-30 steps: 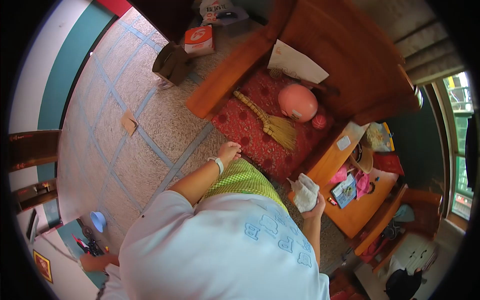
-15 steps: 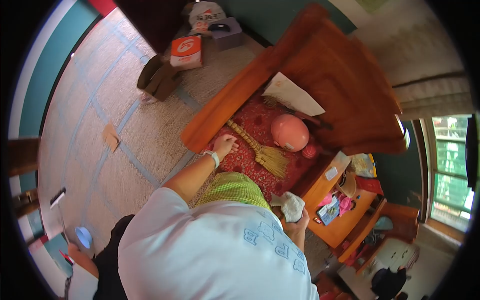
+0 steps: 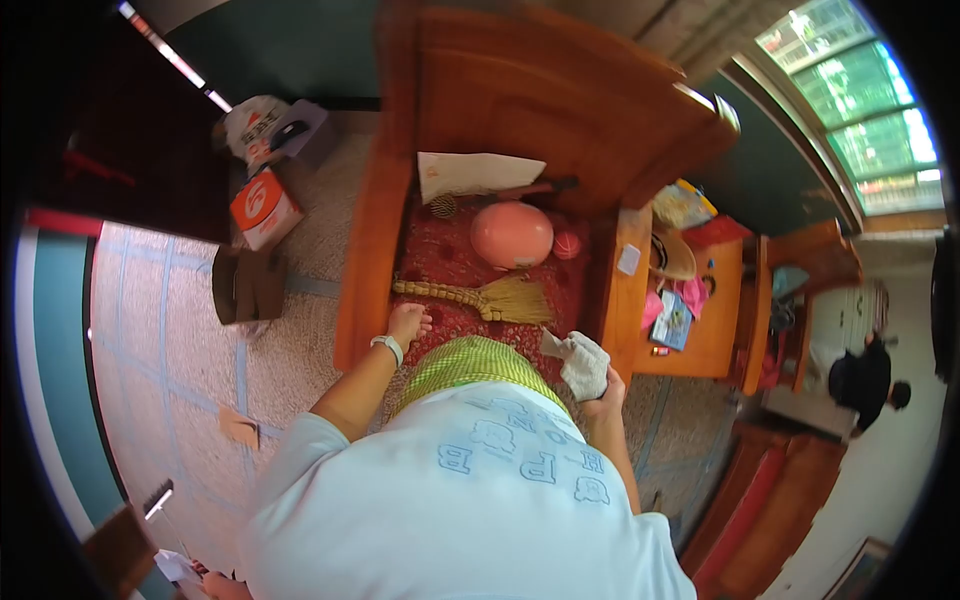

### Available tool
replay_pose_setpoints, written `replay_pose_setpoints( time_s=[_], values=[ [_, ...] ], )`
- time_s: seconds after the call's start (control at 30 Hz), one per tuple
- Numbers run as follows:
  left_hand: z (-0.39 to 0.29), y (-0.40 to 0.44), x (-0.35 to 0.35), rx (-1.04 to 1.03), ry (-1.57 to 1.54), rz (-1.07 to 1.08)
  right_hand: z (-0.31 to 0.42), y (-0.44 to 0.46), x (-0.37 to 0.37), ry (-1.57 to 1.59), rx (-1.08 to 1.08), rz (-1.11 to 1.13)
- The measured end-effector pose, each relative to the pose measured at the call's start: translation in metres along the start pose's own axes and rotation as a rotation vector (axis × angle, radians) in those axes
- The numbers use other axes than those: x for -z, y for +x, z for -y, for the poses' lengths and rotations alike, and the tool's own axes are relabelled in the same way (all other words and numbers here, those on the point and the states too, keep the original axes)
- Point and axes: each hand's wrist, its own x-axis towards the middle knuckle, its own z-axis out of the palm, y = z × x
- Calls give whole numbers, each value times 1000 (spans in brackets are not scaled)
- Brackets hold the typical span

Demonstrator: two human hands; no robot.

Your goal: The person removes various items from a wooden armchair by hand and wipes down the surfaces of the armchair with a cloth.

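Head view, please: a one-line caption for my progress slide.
Right hand holding a white cloth, left hand empty, before a wooden bench with a straw broom on its red cover.

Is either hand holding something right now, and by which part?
The right hand holds a bunched whitish cloth by its lower-right edge as pictured; some fingers are hidden. The left hand shows nothing in it.

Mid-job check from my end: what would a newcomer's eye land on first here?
Probably the big round pink object, bright against the wooden bench's red cover, with the straw broom lying just in front of it. Next, the white cloth in the right hand, then the orange-and-white box on the floor left of the bench.
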Motion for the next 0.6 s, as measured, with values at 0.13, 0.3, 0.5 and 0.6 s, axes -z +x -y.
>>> replay_pose_setpoints(
  time_s=[0.13, 0.3, 0.5, 0.6],
  values=[
    [-14, 8, -4, -52, -1, 47, 2, 3, 24, 32, 35, -65],
    [-5, 15, 0, -9, 95, 26, 3, -6, 25, 63, 15, -76],
    [13, 4, -21, 99, 190, 6, 18, -25, 32, 89, 57, 29],
    [14, -5, -52, 90, 207, 17, 38, -33, 35, -234, 96, -15]
  ],
)
